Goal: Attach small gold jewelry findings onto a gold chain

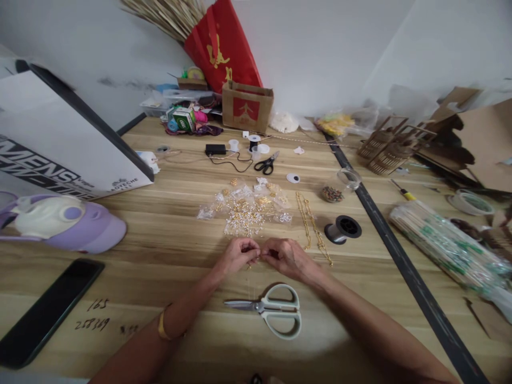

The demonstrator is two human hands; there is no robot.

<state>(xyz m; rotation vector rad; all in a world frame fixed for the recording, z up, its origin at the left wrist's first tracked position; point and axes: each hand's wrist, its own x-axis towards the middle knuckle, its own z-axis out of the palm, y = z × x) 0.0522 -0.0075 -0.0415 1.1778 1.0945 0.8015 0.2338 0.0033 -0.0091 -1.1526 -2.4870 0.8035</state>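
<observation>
Head view: hands [239, 255] close together, near beads [243, 217]

Pale grey-white walls [312, 53] rise behind the counter [148, 250], meeting along a slanting line at the upper right. Dark smudges [126, 84] mark the left part. The counter has streaky, light-brown wood grain; a dark strip [384, 240] runs down its right side. The light is soft and muted.

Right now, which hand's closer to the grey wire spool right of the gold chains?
Right. The right hand is left of the spool and slightly closer to the person; the left hand is farther left, on the right hand's far side from it.
</observation>
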